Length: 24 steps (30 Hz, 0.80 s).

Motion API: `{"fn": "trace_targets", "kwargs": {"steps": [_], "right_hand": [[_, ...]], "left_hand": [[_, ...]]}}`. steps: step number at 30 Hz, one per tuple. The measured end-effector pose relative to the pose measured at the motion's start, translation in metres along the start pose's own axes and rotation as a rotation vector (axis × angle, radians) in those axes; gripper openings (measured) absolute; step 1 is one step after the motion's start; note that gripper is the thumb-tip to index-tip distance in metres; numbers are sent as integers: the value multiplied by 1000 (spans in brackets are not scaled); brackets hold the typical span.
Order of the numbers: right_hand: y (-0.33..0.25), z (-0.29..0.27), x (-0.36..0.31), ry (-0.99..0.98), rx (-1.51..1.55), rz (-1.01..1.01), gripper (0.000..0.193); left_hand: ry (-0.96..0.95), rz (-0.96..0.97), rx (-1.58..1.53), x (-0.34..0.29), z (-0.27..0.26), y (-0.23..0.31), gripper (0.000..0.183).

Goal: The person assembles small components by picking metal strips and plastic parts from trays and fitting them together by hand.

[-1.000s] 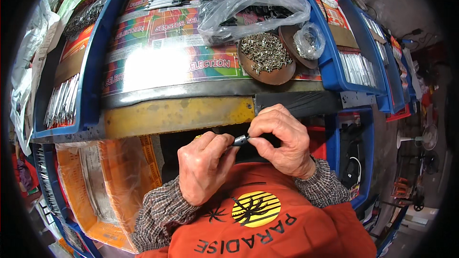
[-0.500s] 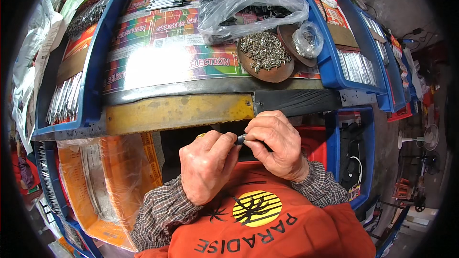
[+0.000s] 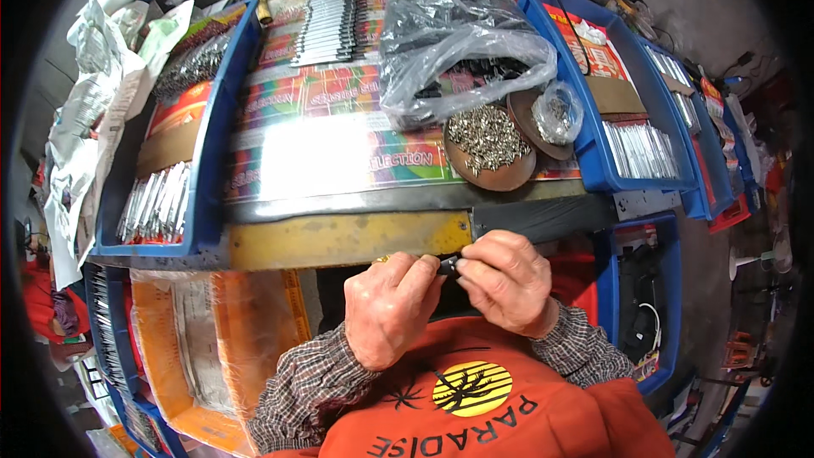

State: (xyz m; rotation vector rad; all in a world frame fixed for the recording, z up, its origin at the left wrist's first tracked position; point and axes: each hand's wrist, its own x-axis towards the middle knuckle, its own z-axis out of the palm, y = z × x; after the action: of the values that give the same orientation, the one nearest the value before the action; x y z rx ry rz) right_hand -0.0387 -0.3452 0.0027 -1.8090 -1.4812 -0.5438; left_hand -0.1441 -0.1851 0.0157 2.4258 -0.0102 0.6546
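Just in front of the bench edge, both hands meet fingertip to fingertip around a small black tube-like part (image 3: 448, 265). My left hand (image 3: 383, 314) pinches its left end between thumb and fingers. On the other end, the fingers of my right hand (image 3: 509, 282) are closed in a pinch. Most of the part is hidden by the fingers. Beyond the hands stands a round brown dish (image 3: 468, 180) heaped with small silvery metal pieces (image 3: 489, 136). Behind it lies an open clear plastic bag (image 3: 415, 110) with dark parts inside.
A row of slim silver-and-black pens (image 3: 329, 24) lies at the back. Blue trays with silvery sticks stand left (image 3: 229, 76) and right (image 3: 585, 153). A small plastic bag (image 3: 557, 114) sits in a second dish. Below the bench is an orange plastic-lined box (image 3: 161, 348).
The view has shifted, so the bench and hands appear lower and farther right. The hands stay joined around the small black part, with the fingers only slightly rearranged.
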Motion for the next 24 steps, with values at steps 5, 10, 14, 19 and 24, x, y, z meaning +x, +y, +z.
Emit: {"fn": "trace_targets", "kwargs": {"steps": [5,10,14,19,24], "right_hand": [[19,-3,10,55,-47,85,25],[33,1,10,103,4,124,25],[34,6,10,96,42,137,23],[34,5,10,63,36,151,22],[36,6,8,53,31,137,21]], "left_hand": [[40,-40,131,26,-15,-37,21],[111,-88,283,74,-34,-90,15],[111,-48,357,106,-39,-139,15],[122,-86,411,140,-33,-171,17],[111,-100,457,156,-21,-187,19]]}}
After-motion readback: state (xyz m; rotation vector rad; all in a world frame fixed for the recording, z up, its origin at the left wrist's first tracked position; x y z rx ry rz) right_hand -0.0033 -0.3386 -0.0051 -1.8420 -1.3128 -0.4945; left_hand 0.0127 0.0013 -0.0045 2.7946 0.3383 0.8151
